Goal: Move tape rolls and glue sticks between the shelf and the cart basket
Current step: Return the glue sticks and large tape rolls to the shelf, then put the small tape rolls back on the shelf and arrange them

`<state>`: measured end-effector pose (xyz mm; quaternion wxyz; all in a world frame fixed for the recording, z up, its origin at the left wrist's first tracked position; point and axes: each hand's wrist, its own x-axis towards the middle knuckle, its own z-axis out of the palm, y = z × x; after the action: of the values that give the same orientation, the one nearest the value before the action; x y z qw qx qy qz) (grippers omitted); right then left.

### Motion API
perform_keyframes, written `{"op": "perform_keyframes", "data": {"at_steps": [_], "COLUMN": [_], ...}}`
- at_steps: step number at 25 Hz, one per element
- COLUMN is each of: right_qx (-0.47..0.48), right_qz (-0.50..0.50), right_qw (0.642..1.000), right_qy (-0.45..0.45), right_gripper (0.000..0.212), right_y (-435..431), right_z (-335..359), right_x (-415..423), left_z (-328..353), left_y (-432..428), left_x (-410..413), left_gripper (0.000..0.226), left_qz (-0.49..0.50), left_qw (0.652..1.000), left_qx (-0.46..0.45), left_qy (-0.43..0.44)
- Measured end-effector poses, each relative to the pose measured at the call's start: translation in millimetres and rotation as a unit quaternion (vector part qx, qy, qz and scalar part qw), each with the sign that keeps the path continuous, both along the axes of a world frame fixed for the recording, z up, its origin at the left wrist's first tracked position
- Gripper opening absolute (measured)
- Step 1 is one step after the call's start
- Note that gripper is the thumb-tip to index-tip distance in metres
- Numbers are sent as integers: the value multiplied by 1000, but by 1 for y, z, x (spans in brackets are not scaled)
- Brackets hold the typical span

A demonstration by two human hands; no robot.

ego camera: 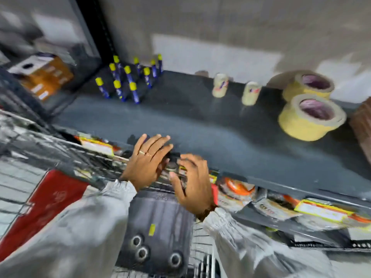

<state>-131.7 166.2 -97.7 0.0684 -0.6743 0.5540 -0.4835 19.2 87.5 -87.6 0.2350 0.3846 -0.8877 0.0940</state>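
Several blue glue sticks (128,79) with yellow caps stand upright at the back left of the dark shelf (200,125). Two small clear tape rolls (220,85) stand mid-shelf, and two wide yellow tape rolls (310,117) lie at the right. The wire cart basket (60,157) is below the shelf's front edge at the left. My left hand (148,161) and my right hand (192,181) hover over the shelf's front edge, fingers apart, with something small and dark between them; the picture is too blurred to tell if either holds it.
A red panel (46,199) lies at the cart's left side, and a dark pad with rings (156,227) is below my hands. Packaged goods with yellow price labels (321,211) fill the lower shelf. An orange box (46,77) sits far left.
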Motion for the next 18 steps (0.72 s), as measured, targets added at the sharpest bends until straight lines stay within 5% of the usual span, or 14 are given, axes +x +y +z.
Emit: {"op": "perform_keyframes", "data": {"at_steps": [5, 8, 11, 15, 18], "right_qx": [224, 460, 557, 543, 509], "right_qz": [36, 59, 33, 13, 0], "right_qw": [961, 847, 746, 702, 711], "right_qy": [156, 262, 364, 461, 485], "right_gripper": [12, 22, 28, 11, 5], "right_y": [41, 68, 98, 121, 123], "right_z": [-95, -151, -199, -239, -253], "right_x": [79, 99, 102, 101, 103], "left_z": [-97, -161, -216, -261, -272], "left_y": [34, 73, 104, 132, 125], "left_x": [108, 130, 128, 109, 102], "left_gripper": [37, 27, 50, 39, 15], "left_qz": [4, -80, -140, -156, -188], "left_qw": [993, 967, 932, 895, 873], "left_qx": [56, 122, 156, 177, 196], "left_qy": [-105, -211, -296, -379, -404]}}
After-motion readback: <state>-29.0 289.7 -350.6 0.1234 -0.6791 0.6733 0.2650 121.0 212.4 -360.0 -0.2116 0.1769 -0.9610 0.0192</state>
